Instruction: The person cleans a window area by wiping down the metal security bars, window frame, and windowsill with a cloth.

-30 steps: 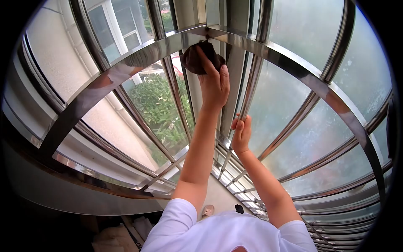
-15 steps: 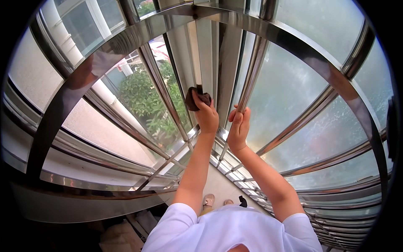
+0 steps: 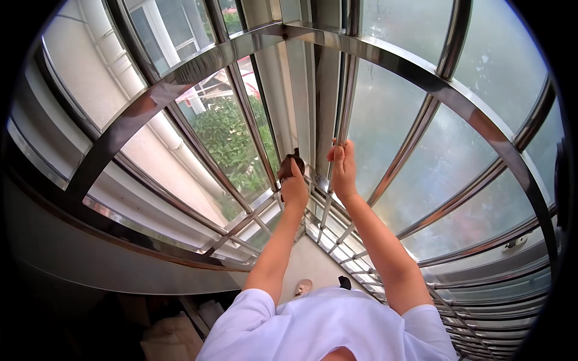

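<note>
1. Left hand [image 3: 295, 188]: clenched on a dark brown cloth [image 3: 292, 167], arm stretched forward. Cloth sits low in the inner corner of the metal railing, below the upper rail [image 3: 198, 67]; part of it shows above the fingers. Contact with the corner strip behind: cannot tell.
2. Right hand [image 3: 343, 169]: just right of the cloth and apart from it, fingers curled about an upright metal bar [image 3: 348, 102], thumb on the near side.
3. Far left: pale outer wall [image 3: 78, 72] seen through the bars, with a white drainpipe [image 3: 162, 135] beside it. Lower left, in shadow, pale fabric [image 3: 171, 337].
4. Left of the corner: green foliage [image 3: 232, 135] outside, behind the bars.
5. Centre: upper rail bends at the railing corner; beneath, light floor [image 3: 316, 259] with a shoe [image 3: 304, 286] near the white shirt [image 3: 325, 322]. Small black item [image 3: 344, 282] beside the shirt, too unclear to name.
6. Right: frosted panes [image 3: 388, 117] behind the slanting bars; closely spaced horizontal bars [image 3: 494, 313] run lower right.
</note>
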`<state>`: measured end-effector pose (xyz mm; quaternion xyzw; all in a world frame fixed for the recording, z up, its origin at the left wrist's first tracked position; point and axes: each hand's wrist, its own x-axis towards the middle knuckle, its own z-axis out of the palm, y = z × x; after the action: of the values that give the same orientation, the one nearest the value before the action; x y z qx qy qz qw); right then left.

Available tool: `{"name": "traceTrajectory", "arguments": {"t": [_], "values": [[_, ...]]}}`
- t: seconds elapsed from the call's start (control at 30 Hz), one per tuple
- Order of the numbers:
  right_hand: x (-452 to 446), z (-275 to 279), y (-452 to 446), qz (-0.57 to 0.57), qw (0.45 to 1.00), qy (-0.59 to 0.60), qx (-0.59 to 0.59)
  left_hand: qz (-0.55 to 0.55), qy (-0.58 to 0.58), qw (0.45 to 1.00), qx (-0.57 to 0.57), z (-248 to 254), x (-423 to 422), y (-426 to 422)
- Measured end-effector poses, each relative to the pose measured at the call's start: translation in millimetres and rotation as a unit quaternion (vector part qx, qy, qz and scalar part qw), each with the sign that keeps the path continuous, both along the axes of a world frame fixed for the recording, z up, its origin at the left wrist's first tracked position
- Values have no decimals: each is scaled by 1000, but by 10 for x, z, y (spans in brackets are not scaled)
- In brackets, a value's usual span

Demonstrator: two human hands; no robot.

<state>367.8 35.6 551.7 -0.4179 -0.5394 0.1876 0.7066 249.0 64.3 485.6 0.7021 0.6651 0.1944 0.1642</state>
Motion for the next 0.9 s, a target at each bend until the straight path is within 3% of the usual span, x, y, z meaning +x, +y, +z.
{"name": "traceTrajectory", "arguments": {"t": [0.03, 0.07, 0.1, 0.13, 0.17, 0.27, 0.3, 0.4, 0.53, 0.6, 0.63, 0.73, 0.77, 0.8, 0.83, 0.87, 0.9], "values": [[10, 40, 10, 12, 1000, 3, -4, 0, 1, 1000, 7, -58, -34, -63], [12, 74, 12, 11, 1000, 5, 2, -35, -18, 979, 200, -153, -77, -126], [7, 83, -4, 5, 1000, -2, -4, -71, -37, 921, 382, -245, -103, -138], [12, 78, -21, -1, 1000, -10, -12, -98, -51, 931, 349, -140, -88, -165], [21, 52, -29, -3, 1000, -10, -12, -149, -33, 907, 392, 40, -79, -73], [46, 26, 46, 14, 1000, -17, -4, -197, 165, 859, 443, 403, -86, 307], [47, 12, 42, 9, 1000, -19, -13, -191, 166, 856, 451, 447, -96, 377], [58, 8, 39, 9, 1000, -26, -11, -310, 263, 794, 452, 271, -127, 578], [74, 32, 0, 16, 999, -29, -15, -329, 254, 791, 449, -162, -35, 487], [106, 62, -24, 24, 998, -35, -36, -351, 210, 859, 309, -159, 13, 417], [110, 76, -33, 23, 999, -35, -33, -351, 211, 857, 312, -139, 25, 406], [90, 105, -47, 40, 998, -17, -42, -387, 77, 899, 188, -192, 43, 412], [102, 95, -41, 35, 998, -27, -48, -382, 81, 900, 194, -163, 37, 371], [114, 86, -37, 29, 997, -36, -53, -322, -155, 927, 112, -136, 23, 325], [102, 95, -45, 34, 998, -37, -47, -241, -384, 891, 24, -155, 4, 278], [96, 99, -52, 37, 998, -27, -45, -173, -456, 873, 20, -162, -22, 303], [94, 109, -52, 43, 998, -20, -42, -169, -456, 873, 29, -177, -89, 298]]}}
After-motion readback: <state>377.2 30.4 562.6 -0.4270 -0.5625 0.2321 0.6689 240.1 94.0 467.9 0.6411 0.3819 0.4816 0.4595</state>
